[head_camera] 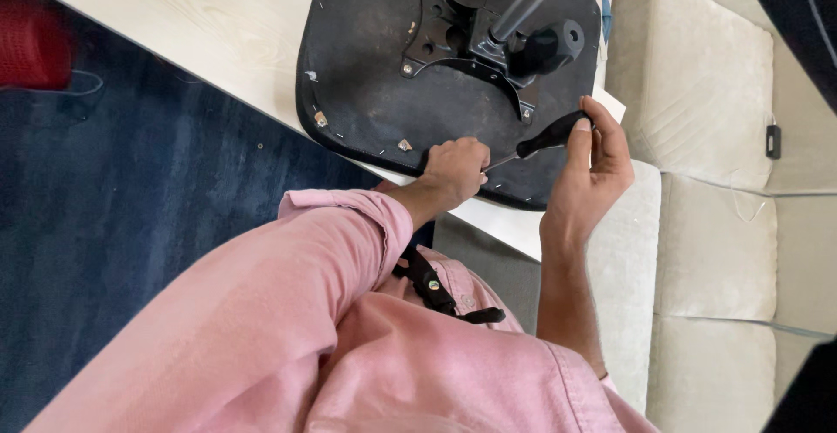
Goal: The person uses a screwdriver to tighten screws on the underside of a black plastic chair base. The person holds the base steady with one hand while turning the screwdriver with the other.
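Note:
An upturned black chair seat (375, 110) lies on a pale wooden table (218, 23), its metal mounting plate (453, 36) and gas-lift column (523, 6) showing. My right hand (593, 167) grips the black handle of a screwdriver (551, 135), whose thin shaft points left toward the seat's near edge. My left hand (453, 170) is closed at that edge, right at the screwdriver's tip; whether it pinches something small is hidden. Pink sleeves cover my arms.
A dark blue carpet (131, 189) lies to the left, with a red object (30, 40) at the far left. A beige cushioned sofa (715, 224) fills the right side. A black lever knob (549, 45) sticks out under the seat.

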